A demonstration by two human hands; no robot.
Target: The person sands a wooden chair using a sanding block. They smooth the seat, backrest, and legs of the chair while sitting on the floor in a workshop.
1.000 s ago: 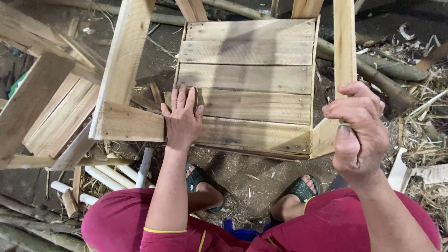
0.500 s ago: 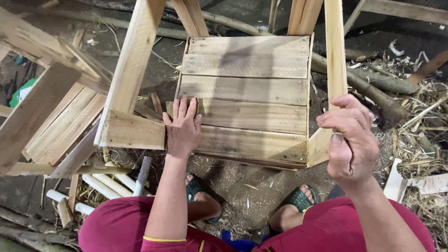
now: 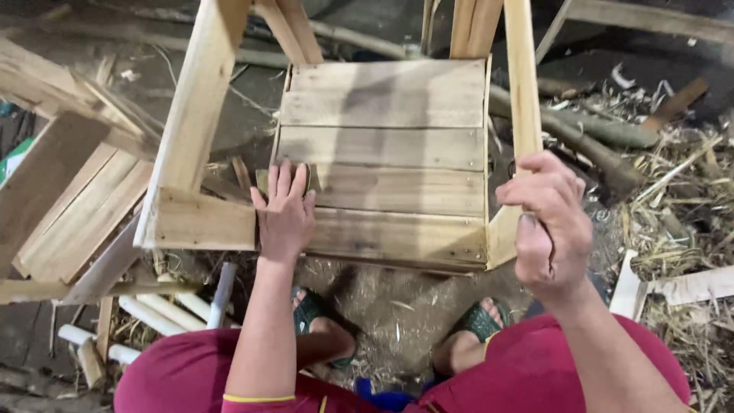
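Flat left hand [image 3: 284,214] presses planks [image 3: 382,153]; right hand [image 3: 552,229] fisted.

You're over a bare dirt floor [image 3: 397,313], dark and littered with wood chips. Straw and dry stalks [image 3: 680,199] pile up at right beside rough branches [image 3: 589,130]. Stacked plank offcuts [image 3: 69,206] lie left, pale round sticks [image 3: 160,310] near them. Light is dim and even.

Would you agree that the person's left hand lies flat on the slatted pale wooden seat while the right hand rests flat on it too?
Not quite. The left hand does lie flat on the slatted pale wooden seat, but the right hand is closed in a fist beside the upright wooden leg, off the seat, as the head view shows.
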